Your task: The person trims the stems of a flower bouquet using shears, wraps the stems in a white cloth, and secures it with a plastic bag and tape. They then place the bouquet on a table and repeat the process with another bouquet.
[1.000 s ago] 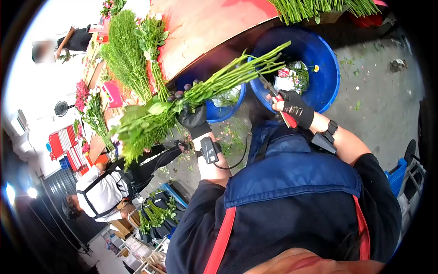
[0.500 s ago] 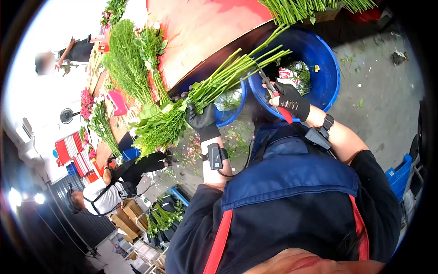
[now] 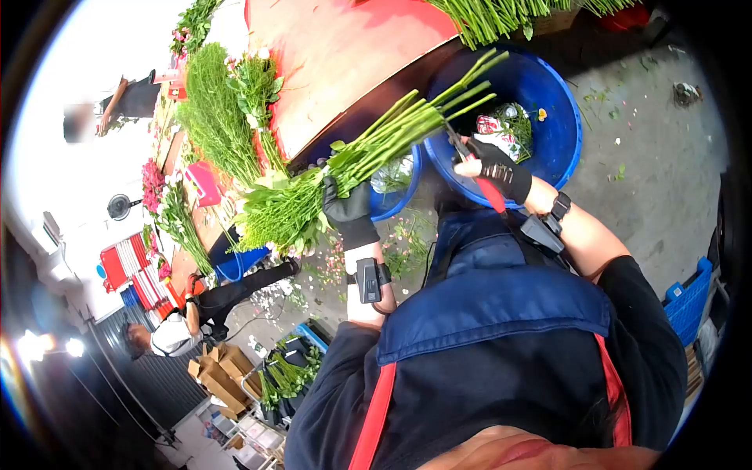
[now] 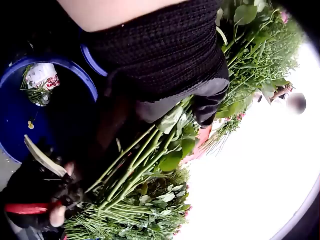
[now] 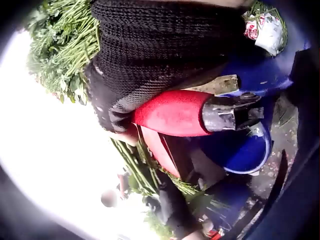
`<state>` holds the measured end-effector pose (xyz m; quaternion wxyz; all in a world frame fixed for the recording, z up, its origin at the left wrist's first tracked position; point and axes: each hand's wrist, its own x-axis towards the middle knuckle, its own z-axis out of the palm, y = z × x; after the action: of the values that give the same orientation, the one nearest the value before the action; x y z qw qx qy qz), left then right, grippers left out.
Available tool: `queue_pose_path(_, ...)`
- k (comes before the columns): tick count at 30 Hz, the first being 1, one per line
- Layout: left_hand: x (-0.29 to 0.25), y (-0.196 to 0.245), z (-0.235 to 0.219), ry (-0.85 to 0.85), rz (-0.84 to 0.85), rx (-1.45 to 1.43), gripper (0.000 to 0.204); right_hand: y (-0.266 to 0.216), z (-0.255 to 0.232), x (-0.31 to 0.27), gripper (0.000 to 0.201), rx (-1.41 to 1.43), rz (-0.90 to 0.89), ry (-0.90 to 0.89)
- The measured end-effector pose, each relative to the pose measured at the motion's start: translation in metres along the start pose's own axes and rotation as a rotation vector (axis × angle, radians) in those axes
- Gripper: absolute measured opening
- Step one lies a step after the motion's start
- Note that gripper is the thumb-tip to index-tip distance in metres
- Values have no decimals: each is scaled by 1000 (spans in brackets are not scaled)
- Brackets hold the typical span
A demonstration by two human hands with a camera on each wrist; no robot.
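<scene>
The green bunch (image 3: 366, 159) is leafy, its bare stems (image 3: 415, 124) ending unevenly.

The bunch (image 3: 368, 163) lies left of the shears (image 3: 491, 194), stem ends (image 3: 486, 85) seemingly above the bucket (image 3: 560, 110).

the red-topped table (image 3: 337, 70) bears green stems (image 3: 501, 19), feathery greenery (image 3: 211, 117) and a leafy bunch (image 3: 255, 88).

Looks like a florist's workroom: bunches of greenery (image 3: 218, 110) and pink flowers (image 3: 152, 184) along a red-topped counter (image 3: 337, 70), cut stems (image 3: 509, 19) heaped at one end, red-handled cutters (image 3: 492, 194) in hand. Blue bin (image 3: 565, 117) beside the counter holds plant scraps (image 3: 520, 129); leafy litter (image 3: 407, 252) strewn on grey floor (image 3: 650, 204). Farther back, open cardboard boxes (image 3: 222, 378), dark ribbed wall (image 3: 168, 366), a person in white (image 3: 174, 335).
</scene>
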<state>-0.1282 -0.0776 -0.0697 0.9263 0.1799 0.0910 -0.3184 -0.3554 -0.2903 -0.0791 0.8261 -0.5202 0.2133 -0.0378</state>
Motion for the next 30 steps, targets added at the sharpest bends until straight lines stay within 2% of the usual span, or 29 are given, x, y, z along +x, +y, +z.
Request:
queue_pose_path(1, -3, -5, 2, -58, -31, -17, 47, 1, -2, 5, 38, 46, -33, 1)
queue_pose_path(2, -8, -10, 5, -25, -33, 2, 47, 14, -10, 10, 37, 41, 28, 7)
queue_pose_path(3, -9, -15, 7, -145, -36, 23, 44, 5, -12, 8, 37, -108, 13, 10)
queue_pose_path(5, -4, -14, -1, -33, -9, 40, 42, -17, -14, 2, 38, -406, -11, 15)
queue_pose_path(9, 5, -7, -5, 133, 4, 28, 41, -9, -13, -2, 38, -282, -57, 87)
queue_pose_path(11, 9, -3, -6, 170, 16, 20, 42, -11, -8, -13, 39, -143, 53, 132)
queue_pose_path(13, 12, 3, -9, 15, -83, -131, 44, -10, -6, -20, 36, -49, 106, 154)
queue_pose_path(15, 22, 12, 0, 217, -106, -64, 30, -7, -11, -27, 37, -73, 105, 130)
queue_pose_path(16, 21, 10, 5, 153, -61, -11, 32, -7, -16, -32, 38, -47, 108, 109)
queue_pose_path(17, 20, 8, 11, 6, -118, 35, 34, -6, -21, -37, 39, -21, 109, 88)
queue_pose_path(19, 11, -5, 47, -294, -234, 124, 40, 0, -33, -49, 42, 72, 133, 65)
queue_pose_path(20, 14, 1, 43, -109, -271, 38, 47, 3, -37, -55, 40, 51, 145, 92)
queue_pose_path(21, 15, -3, 51, 84, -169, -16, 48, 5, -44, -62, 38, 21, 147, 129)
queue_pose_path(23, 13, -33, 90, -196, -166, 55, 51, 24, -63, -72, 32, -100, 130, 194)
queue_pose_path(26, 16, -68, 145, -129, -250, 168, 65, 31, -84, -97, 32, -203, 150, 278)
queue_pose_path(27, 21, -84, 167, -316, -254, 346, 59, 37, -91, -106, 32, -227, 153, 280)
queue_pose_path(29, 42, -106, 203, -430, -409, 412, 62, 75, -109, -124, 29, -310, 64, 389)
queue_pose_path(30, 54, -114, 222, -326, -517, 477, 61, 64, -106, -137, 29, -193, 134, 431)
